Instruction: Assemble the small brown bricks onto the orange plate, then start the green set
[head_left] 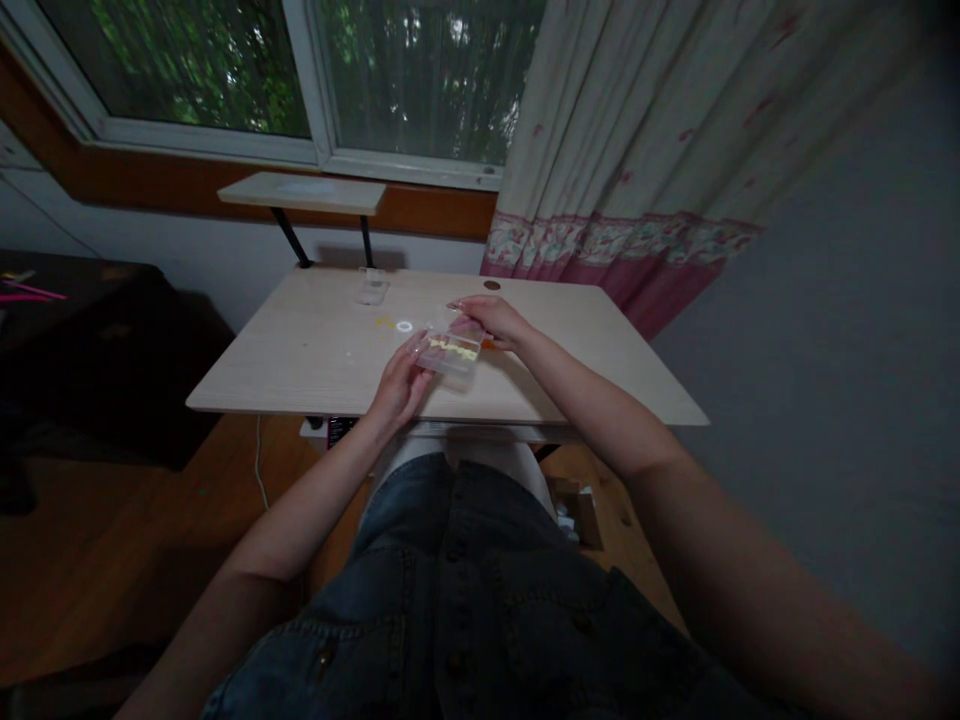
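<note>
Above the table's front half I hold a small clear plastic box (pixel 446 364) with pale yellow pieces (pixel 452 347) in a row inside. My left hand (pixel 406 382) is closed around its left end. At the far right side of the box, my right hand (pixel 491 320) has its fingers bent and pressed against the clear plastic, seemingly at its raised lid. An orange thing shows just under the right hand, too small to name. Behind the left hand lie a white ring (pixel 404 326) and small yellow pieces (pixel 385 322) on the tabletop.
A second clear box (pixel 373 290) stands lid-up farther back on the pale wooden table (pixel 300 340). A raised shelf (pixel 304 190) on black legs is at the back left. Curtains (pixel 622 180) hang behind the right side. A phone (pixel 341 430) lies below the front edge.
</note>
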